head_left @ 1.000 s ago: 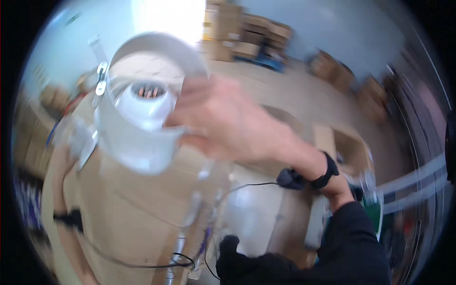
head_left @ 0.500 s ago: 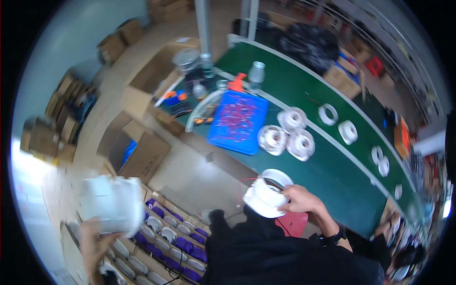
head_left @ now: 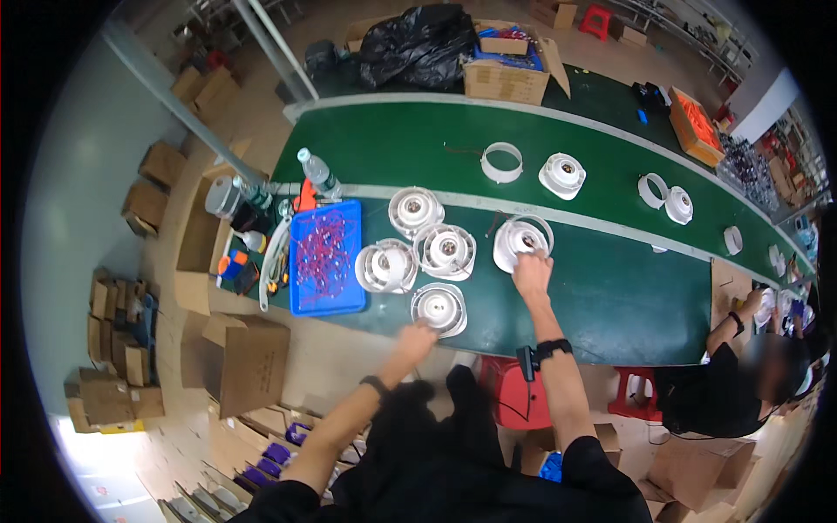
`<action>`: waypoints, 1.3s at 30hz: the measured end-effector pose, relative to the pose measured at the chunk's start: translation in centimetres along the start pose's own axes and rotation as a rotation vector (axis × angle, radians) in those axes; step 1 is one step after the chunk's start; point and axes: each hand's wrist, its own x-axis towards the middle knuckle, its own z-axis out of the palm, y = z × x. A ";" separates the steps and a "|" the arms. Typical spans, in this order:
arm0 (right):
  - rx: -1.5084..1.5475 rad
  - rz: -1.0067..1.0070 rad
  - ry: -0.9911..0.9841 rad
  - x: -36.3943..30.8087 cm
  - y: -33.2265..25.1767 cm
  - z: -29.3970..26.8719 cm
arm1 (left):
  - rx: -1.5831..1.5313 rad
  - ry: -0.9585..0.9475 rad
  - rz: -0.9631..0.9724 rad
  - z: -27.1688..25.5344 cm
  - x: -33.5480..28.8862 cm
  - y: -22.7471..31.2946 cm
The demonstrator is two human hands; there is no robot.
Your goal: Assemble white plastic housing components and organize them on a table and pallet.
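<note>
While four white casings (head_left: 447, 249) are set on the worktop (head_left: 619, 301), a fifth (head_left: 520, 237) to their right is held, not yet released, in the right hand's (head_left: 533, 275) grip; the left hand's (head_left: 410, 347) blurred grip cannot be told.

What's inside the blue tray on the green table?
A tangle of mostly red wires lies in the blue tray, bare blue showing around it; anything beneath the tangle is covered.

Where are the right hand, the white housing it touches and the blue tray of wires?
Right hand (head_left: 532, 275): head view, back of the hand.
White housing (head_left: 519, 238): head view, its round inner part.
Blue tray (head_left: 329, 307): head view, its near edge.
</note>
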 end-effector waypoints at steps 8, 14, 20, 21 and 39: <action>0.096 -0.179 -0.032 7.4 -2.3 1.6 | 0.165 -0.053 -0.182 -1.6 2.8 1.1; -0.002 -0.189 0.016 9.7 -7.0 2.2 | 0.212 0.021 -0.399 -4.6 0.3 -0.6; -0.024 -0.835 0.677 1.8 -14.7 -6.3 | -0.012 0.354 -0.454 -6.9 -10.1 -1.4; 0.047 -0.818 0.765 2.7 -12.3 -4.4 | -0.038 0.322 -0.455 -9.3 -10.5 -2.6; 1.017 -2.380 -0.728 -40.9 -73.3 -26.8 | 0.208 0.363 -2.267 -50.9 -81.1 -6.8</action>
